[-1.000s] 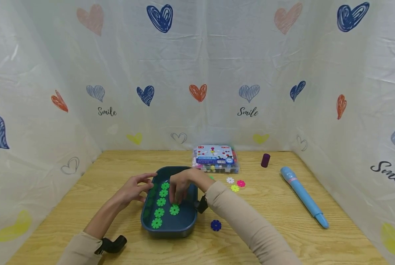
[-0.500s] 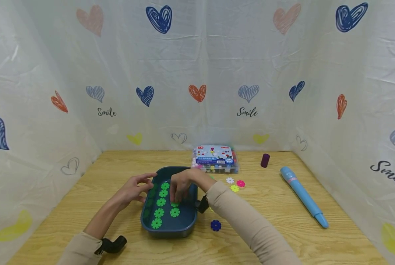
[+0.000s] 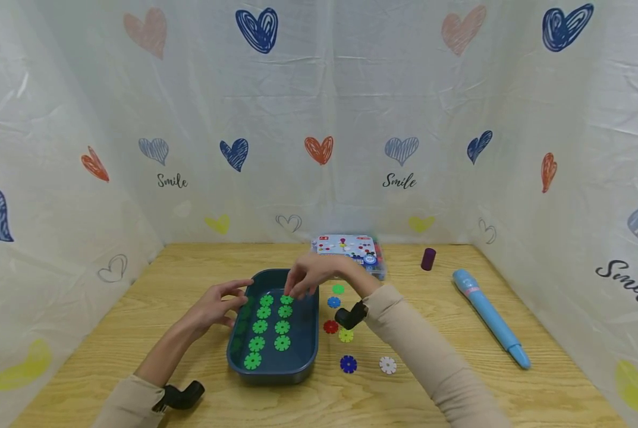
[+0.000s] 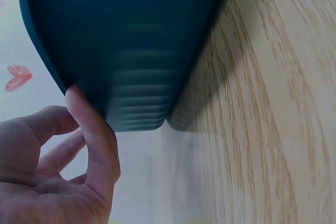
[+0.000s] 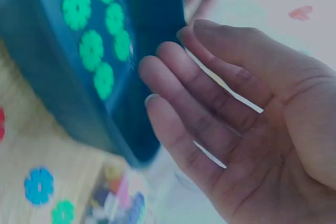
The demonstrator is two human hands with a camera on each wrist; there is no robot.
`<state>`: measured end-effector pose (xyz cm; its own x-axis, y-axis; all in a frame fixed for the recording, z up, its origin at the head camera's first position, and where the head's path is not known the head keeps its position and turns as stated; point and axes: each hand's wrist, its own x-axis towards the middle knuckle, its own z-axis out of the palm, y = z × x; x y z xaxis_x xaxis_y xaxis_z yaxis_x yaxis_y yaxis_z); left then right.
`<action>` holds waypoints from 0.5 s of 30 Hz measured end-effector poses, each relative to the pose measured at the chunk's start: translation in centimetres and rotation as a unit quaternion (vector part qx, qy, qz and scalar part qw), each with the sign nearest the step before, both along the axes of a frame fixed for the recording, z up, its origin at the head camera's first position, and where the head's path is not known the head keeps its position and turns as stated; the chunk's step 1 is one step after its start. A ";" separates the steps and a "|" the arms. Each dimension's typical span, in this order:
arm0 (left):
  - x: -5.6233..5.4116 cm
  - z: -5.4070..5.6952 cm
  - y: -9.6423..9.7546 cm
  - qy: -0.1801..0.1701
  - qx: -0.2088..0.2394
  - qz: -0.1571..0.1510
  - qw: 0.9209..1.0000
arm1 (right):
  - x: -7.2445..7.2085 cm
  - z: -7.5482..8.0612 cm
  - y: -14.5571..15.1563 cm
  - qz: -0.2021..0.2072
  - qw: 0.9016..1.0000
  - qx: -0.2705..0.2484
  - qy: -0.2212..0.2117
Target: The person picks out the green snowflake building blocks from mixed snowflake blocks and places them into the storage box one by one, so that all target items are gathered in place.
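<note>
A dark teal tray (image 3: 299,356) stands on the table, its long side running away from me. On its floor lie several green snowflake building discs (image 3: 260,326) in two columns. My left hand (image 3: 214,306) rests at the tray's left rim; in the left wrist view a fingertip of this hand (image 4: 79,156) touches the rim. Over the far part of the tray hovers my right hand (image 3: 310,276), close above the top disc (image 3: 286,299) of the right column. The right wrist view shows my right hand (image 5: 236,108) with loosely bent fingers and nothing between them.
Right of the tray lie loose discs: green (image 3: 338,289), light blue (image 3: 333,302), red (image 3: 330,327), yellow (image 3: 346,336), dark blue (image 3: 348,364) and white (image 3: 387,365). Behind are a clear parts box (image 3: 374,270) and a purple cylinder (image 3: 428,259); a blue pen-shaped object (image 3: 490,315) lies right.
My right hand has risen from the tray floor and shifted away from me, uncovering more green discs in the right column. My left hand has stayed at the rim.
</note>
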<state>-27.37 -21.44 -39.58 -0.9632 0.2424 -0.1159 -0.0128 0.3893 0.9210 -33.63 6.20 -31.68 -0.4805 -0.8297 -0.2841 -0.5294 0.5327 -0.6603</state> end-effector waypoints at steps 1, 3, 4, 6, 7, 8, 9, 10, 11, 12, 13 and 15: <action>0.0 0.0 0.0 -0.001 0.000 0.001 1.000 | -0.1 0.2 0.6 -0.005 1.000 -0.007 0.011; 0.1 0.1 0.1 -0.004 0.000 0.006 1.000 | -0.2 0.7 1.9 -0.013 0.999 -0.023 0.020; 0.1 0.1 0.1 -0.005 0.000 0.008 1.000 | -0.3 0.9 2.5 -0.018 0.999 -0.031 0.023; 0.2 0.1 0.1 -0.006 -0.001 0.007 1.000 | -0.4 1.0 3.8 -0.024 0.998 -0.047 0.034; 0.2 0.1 0.1 -0.007 -0.001 0.008 1.000 | -0.5 1.1 4.3 -0.028 0.997 -0.054 0.037; 0.2 0.1 0.2 -0.007 0.000 0.010 1.000 | -0.5 1.0 4.9 -0.034 0.997 -0.061 0.039; 0.2 0.2 0.2 -0.007 -0.001 0.008 1.000 | -0.5 1.0 5.5 -0.041 0.996 -0.067 0.041; 0.2 0.2 0.1 -0.006 -0.001 0.007 1.000 | -0.6 0.9 6.0 -0.046 0.995 -0.071 0.044; 0.2 0.2 0.1 -0.004 -0.001 0.005 1.000 | -0.6 0.7 6.5 -0.051 0.995 -0.076 0.046; 0.2 0.2 0.1 -0.005 0.000 0.009 1.000 | -0.6 0.5 7.0 -0.055 0.994 -0.078 0.050; 0.2 0.2 0.1 -0.003 0.000 0.007 1.000 | -0.6 0.4 7.5 -0.059 0.994 -0.080 0.053; 0.2 0.3 0.2 0.000 -0.001 0.004 1.000 | -0.6 0.0 8.3 -0.066 0.993 -0.083 0.058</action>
